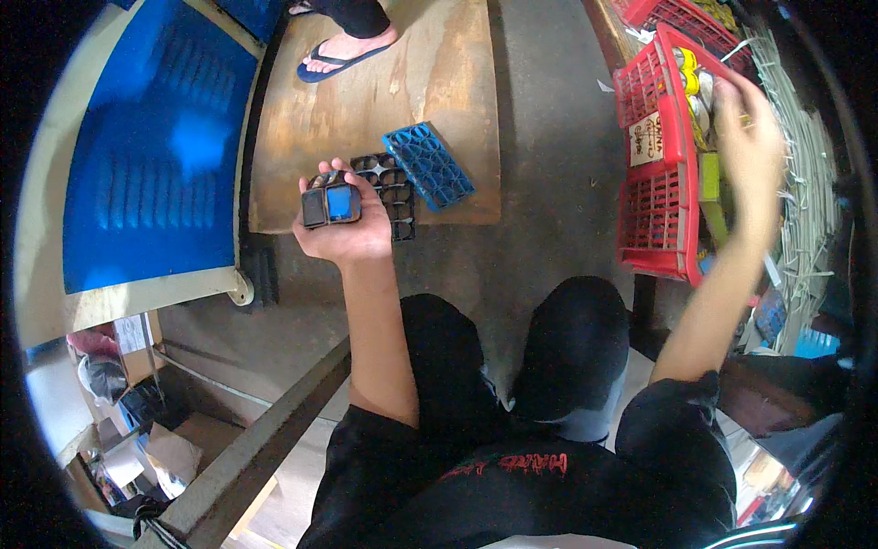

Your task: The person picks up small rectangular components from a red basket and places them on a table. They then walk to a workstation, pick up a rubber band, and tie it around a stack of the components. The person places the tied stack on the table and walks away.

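My left hand (358, 240) is palm up, its fingers curled round a few small dark square pieces (315, 209). One piece has a bright blue face (340, 202); their exact kind is unclear. My right hand (754, 146) reaches down into a red plastic crate (654, 224) at the right. Its fingertips dip among white and yellow round items (688, 69), and whether they grip one cannot be made out. Beyond my left hand, a blue tray with round cells (430, 166) overlaps a black tray of the same sort (400, 197).
Under the trays lies a worn wooden board (412, 82), where another person's sandalled foot (352, 50) rests. A blue louvred cabinet (160, 146) stands at left. Bundled pale strips (805, 183) lie beyond the crate. A metal bar (256, 444) crosses low at left, near cardboard boxes (174, 453).
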Tool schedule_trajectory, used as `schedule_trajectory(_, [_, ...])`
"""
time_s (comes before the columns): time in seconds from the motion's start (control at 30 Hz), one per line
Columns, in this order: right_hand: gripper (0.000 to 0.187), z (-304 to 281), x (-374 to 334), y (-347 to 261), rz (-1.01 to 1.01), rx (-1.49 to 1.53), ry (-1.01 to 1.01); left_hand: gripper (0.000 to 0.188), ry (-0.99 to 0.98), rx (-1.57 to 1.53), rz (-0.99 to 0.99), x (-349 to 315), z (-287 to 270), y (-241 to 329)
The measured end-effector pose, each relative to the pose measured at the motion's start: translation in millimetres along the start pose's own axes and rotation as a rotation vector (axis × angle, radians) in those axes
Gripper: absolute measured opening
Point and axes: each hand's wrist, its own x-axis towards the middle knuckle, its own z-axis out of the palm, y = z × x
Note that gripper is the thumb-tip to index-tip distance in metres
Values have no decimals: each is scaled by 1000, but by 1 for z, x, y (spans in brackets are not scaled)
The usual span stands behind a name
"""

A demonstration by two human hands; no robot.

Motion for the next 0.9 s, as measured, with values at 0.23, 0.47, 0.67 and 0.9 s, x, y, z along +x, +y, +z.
schedule_trajectory(0.23, [145,265,-114,-192,183,67,-1255,37,0,174,145,-7,4,-4])
schedule_trajectory(0.47, [109,309,-151,-186,360,256,-1019,38,-42,197,105,-13,3,5])
schedule_trajectory(0.67, [96,251,-87,-159,552,634,-838,34,-264,243,19,-3,-3,3])
schedule_trajectory(0.9, [73,7,-35,-60,-104,139,107,31,-26,308,42,-8,8,-16])
